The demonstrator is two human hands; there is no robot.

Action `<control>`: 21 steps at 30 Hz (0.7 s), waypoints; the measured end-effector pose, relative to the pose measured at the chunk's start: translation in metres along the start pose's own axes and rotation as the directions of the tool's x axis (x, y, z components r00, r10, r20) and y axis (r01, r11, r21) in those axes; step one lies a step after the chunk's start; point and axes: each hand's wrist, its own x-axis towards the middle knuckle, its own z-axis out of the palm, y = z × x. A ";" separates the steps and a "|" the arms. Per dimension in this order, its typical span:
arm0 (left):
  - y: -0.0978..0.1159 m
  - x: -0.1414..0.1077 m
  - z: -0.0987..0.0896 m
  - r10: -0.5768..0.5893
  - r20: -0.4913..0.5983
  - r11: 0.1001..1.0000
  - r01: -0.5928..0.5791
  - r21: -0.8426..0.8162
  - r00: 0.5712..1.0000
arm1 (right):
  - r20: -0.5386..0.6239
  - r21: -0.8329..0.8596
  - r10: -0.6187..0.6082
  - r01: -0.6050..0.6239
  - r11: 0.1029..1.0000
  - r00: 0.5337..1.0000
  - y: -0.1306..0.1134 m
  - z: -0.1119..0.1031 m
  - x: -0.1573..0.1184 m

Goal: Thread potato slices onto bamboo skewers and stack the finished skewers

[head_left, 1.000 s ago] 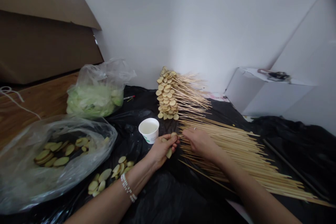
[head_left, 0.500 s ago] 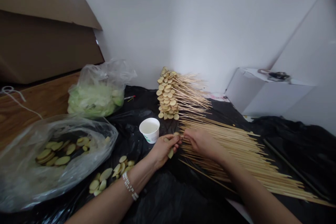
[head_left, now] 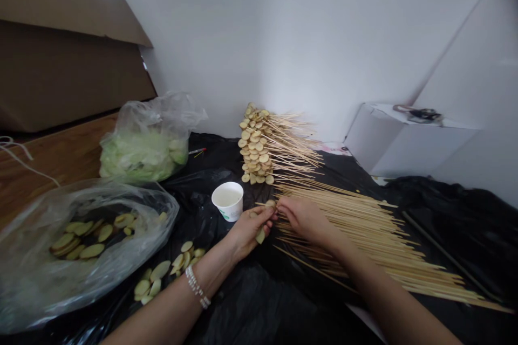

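My left hand (head_left: 251, 229) is closed on potato slices (head_left: 260, 235); one slice (head_left: 270, 204) stands up between thumb and fingers. Right beside it, my right hand (head_left: 301, 218) pinches a thin wooden skewer, mostly hidden by the fingers. A short pointed tip shows just left of the pinched slice, apparently the skewer's end. Under and right of my right hand lies a wide spread of bare skewers (head_left: 376, 242). Beyond both hands, threaded potato slices (head_left: 254, 145) are stacked with their sticks pointing right.
A white paper cup (head_left: 229, 202) stands left of my hands. Loose potato slices (head_left: 161, 270) lie near my left forearm, beside an open plastic bag (head_left: 24, 259) with more slices. Behind are a tied bag of pale green vegetable (head_left: 141, 153), a cardboard box (head_left: 73, 64) and a white box (head_left: 421, 140).
A pointed tip now shows left of the slice in my left hand, where none showed before. My right hand has moved slightly closer to the left. The whole view has shifted a little.
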 end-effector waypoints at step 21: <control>0.013 -0.007 -0.001 -0.173 0.139 0.882 0.216 -0.419 0.975 | 0.004 0.144 -0.148 0.146 0.979 0.989 -0.033 -0.006 -0.010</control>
